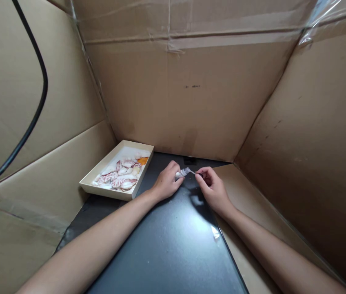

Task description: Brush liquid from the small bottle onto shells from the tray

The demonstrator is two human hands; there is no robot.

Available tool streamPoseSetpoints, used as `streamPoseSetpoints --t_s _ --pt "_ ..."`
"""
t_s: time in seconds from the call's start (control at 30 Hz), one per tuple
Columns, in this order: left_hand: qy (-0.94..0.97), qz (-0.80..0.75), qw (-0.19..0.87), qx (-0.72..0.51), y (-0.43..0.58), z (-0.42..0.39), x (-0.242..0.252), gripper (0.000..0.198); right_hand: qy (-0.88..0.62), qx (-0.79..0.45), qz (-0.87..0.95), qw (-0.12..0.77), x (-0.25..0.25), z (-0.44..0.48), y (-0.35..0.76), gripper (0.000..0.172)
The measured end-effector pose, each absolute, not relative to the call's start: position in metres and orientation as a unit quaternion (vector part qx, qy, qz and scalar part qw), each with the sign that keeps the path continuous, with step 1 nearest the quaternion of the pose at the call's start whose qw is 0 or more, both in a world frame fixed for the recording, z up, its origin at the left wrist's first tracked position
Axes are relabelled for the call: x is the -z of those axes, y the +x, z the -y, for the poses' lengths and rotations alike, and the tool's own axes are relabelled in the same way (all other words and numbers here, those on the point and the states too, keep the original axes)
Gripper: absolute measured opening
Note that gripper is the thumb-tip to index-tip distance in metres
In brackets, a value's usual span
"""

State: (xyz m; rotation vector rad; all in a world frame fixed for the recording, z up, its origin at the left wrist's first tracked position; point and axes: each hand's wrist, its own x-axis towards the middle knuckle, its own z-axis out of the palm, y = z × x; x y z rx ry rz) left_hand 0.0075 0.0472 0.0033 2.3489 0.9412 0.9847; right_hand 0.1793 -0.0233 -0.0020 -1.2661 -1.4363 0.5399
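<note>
The left hand (167,183) has its fingers (172,167) curled shut around a small bottle (185,172), thumb and fingertips pinching its body so that only the neck end sticks out to the right. The right hand (212,188) has its fingers (205,170) pinched tight on the dark end of a thin pale stick (193,172); the stick's other end meets the bottle's mouth. Both hands hover just above the tabletop (167,245), close together but not touching each other, near its far edge.

The tabletop is black and slightly glossy, with pale reflections below the hands. Cardboard (191,102) closes it in at the back, on both sides and overhead, with strips of clear tape (173,44) along the upper seams. A black cable (40,102) hangs down the left wall. To the left of the hands a shallow cream tray (112,192) sits at an angle at the tabletop's far left corner, holding red-and-white shells (120,176) and an orange piece (143,161) at its far end.

The bottle is small, with a pale rounded base in the left fingers and a grey neck. It lies tilted, almost on its side, mouth pointing right toward the stick. Its contents cannot be told.
</note>
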Motion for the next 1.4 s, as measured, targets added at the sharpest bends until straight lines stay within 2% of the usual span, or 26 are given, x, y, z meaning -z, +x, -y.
streamPoseSetpoints --t_s 0.23,0.57,0.97,1.4 --pt "0.845 -0.330 0.195 -0.374 0.0061 -0.0477 -0.0042 0.019 -0.534 -0.240 0.595 0.550 0.0028 0.0239 0.1795 0.021" --pt "0.899 -0.278 0.104 -0.322 0.0045 -0.0476 -0.0049 0.018 -0.536 -0.210 0.598 0.558 0.0038 0.0225 0.1810 0.024" --pt "0.905 -0.266 0.047 -0.330 0.0033 -0.0465 -0.0071 0.015 -0.543 -0.239 0.582 0.556 0.0014 0.0220 0.1826 0.031" --pt "0.897 -0.282 0.082 -0.332 0.0037 -0.0468 -0.0073 0.012 -0.519 -0.181 0.629 0.549 -0.0006 0.0268 0.1793 0.015"
